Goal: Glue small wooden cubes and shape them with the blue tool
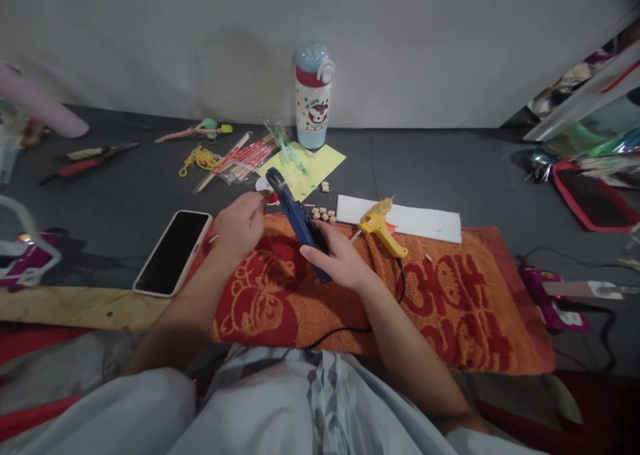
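My right hand is wrapped around a dark blue hand tool with a rounded black head; its exact kind is unclear. The tool slants up and left over the towel, its head near my left fingertips. My left hand is closed, and the pale end of a thin stick pokes out behind it. A small red and white piece shows just past those fingertips, partly hidden. Beyond my right hand lie several tiny wooden pieces. A yellow glue gun rests to the right of that hand.
An orange and red towel covers the table's front, with a white strip behind. A phone lies left. A bottle, yellow paper and wrapped sticks stand or lie farther back. Pliers are far left.
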`<state>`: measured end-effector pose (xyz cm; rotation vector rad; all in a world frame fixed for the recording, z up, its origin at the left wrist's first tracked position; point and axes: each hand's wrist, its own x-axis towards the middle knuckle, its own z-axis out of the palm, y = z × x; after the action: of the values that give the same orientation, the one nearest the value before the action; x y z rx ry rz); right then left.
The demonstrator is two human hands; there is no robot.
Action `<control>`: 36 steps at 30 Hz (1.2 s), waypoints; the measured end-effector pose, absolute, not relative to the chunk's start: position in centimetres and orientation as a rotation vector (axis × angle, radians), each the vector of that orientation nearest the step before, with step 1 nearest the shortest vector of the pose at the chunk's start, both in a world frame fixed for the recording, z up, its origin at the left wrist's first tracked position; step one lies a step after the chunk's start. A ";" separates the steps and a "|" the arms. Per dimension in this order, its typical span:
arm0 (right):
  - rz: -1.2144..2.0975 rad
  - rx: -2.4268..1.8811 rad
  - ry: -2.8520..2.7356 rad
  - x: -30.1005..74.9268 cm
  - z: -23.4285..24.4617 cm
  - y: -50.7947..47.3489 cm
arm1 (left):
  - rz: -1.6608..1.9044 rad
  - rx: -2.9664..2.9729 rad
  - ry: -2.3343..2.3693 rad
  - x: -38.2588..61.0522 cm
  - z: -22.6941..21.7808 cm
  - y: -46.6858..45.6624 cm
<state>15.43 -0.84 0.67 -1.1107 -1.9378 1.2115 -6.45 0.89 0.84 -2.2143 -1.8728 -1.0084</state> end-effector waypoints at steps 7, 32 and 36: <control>1.173 -1.058 -1.956 16.0 0.8 -0.5 | -1.301 -2.303 -1.945 -6.4 1.5 1.2; 1.130 -1.020 -2.057 16.8 0.5 0.1 | -2.074 -2.468 -2.284 -6.4 1.2 2.0; 1.142 -0.981 -2.066 16.7 0.4 0.0 | -2.149 -2.514 -2.285 -6.5 1.3 2.1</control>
<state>16.66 0.03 0.36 -0.9813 -2.0662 1.1425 -6.50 2.10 1.33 -2.5135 -2.2852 -2.1492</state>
